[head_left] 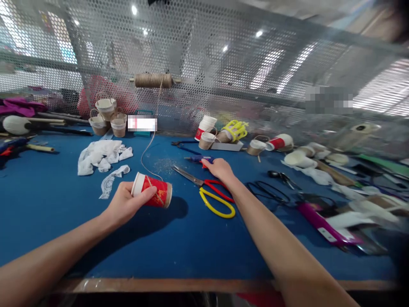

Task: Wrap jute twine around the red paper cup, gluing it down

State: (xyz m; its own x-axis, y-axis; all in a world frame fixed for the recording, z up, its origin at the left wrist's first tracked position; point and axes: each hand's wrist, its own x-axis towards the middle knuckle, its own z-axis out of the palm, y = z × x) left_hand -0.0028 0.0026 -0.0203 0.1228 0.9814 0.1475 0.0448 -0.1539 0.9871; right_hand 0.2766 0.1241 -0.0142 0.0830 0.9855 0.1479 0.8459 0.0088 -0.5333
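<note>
Within the left hand (128,198), whose fingers were closed around it, the red paper cup (162,192) was held sideways above the blue table (47,221). Twine (159,102) ran from it up to the spool (151,80), so a sudden pull could perhaps disturb the cup. The right hand (220,168) was curled on the blue glue gun (204,158); its nozzle, if hot, might burn. Scissors (200,183) lay near, and could nick the twine. The cup's golden marks were not readable.

The person's left hand (126,202) and left forearm (64,249), toward eight o'clock, are bare, the forearm slender and smoothly tapered. The right hand (222,169), near the dial's centre, and right forearm (271,226), between four and five o'clock, are bare too.
</note>
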